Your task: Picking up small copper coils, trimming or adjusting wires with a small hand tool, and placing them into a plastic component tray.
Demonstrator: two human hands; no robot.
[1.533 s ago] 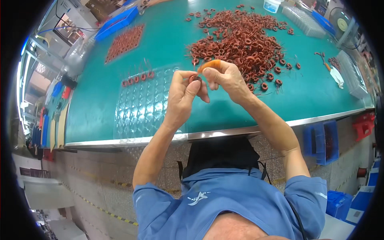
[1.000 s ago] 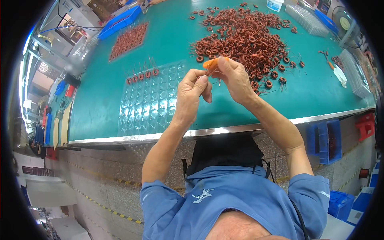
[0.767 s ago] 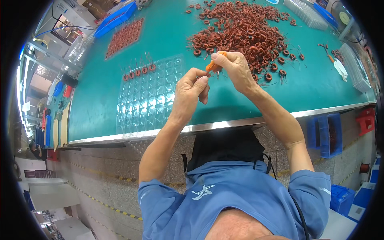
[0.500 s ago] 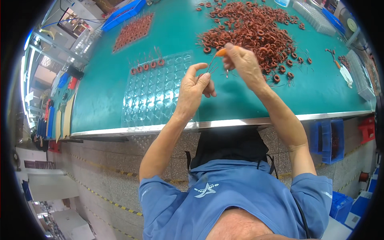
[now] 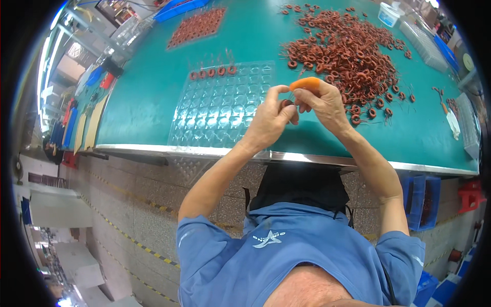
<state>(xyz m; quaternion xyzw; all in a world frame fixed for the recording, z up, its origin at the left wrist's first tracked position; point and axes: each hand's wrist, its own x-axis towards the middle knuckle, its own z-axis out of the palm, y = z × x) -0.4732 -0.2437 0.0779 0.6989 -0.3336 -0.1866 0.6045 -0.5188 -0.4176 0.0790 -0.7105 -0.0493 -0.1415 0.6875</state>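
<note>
My left hand [image 5: 274,116] pinches a reddish-brown wire-wound ring coil [image 5: 286,103] between thumb and fingers, above the green table. Close against it is my right hand [image 5: 325,105], its thumb and fingers pressed together by the coil's thin wire leads. An orange cover [image 5: 305,83] sits along the right index finger. Whatever lies inside the right fingers is hidden. Beside my left hand lies a clear plastic tray [image 5: 204,110] with round pockets. Several ring coils [image 5: 211,72] stand in a row along its far edge, leads upward.
A large heap of ring coils [image 5: 353,51] spreads beyond my right hand. Farther left lies a filled tray of coils [image 5: 197,28], near a blue bin [image 5: 180,9]. At the far right are a white tub [image 5: 388,15] and clear stacked trays [image 5: 423,46]. A metal edge [image 5: 317,158] borders the table front.
My right hand has come down and in, and now meets the left hand at the coil. Earlier the hands were apart, with leads stretched between them. The whole view has shifted slightly.
</note>
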